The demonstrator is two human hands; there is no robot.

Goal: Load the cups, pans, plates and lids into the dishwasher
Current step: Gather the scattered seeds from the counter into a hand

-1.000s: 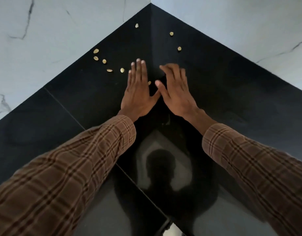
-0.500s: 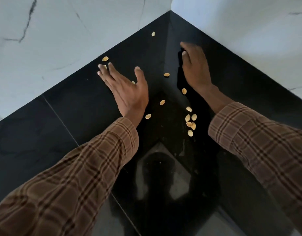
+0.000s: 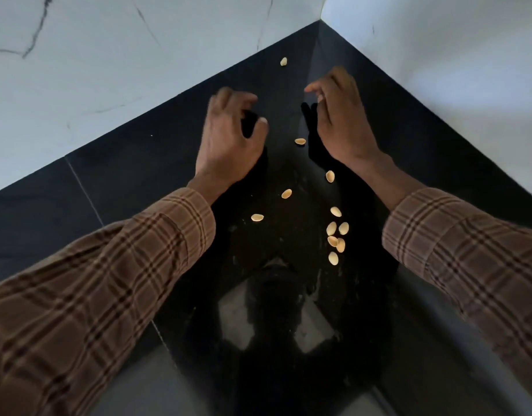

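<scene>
Black counter [image 3: 114, 175]: both hands curled among shells [image 3: 335, 238], contents apparently hidden.

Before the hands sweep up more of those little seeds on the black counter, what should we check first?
1. Seeds in reach: ok, a cluster lies near the right wrist.
2. Stray seed by the wall: not ok, not gathered.
3. Left hand free: cannot tell, fingers curled.
4. Right hand free: cannot tell, fingers curled.
5. Counter bare left of the hands: ok.
6. Dishwasher or dishes in view: not ok.
</scene>
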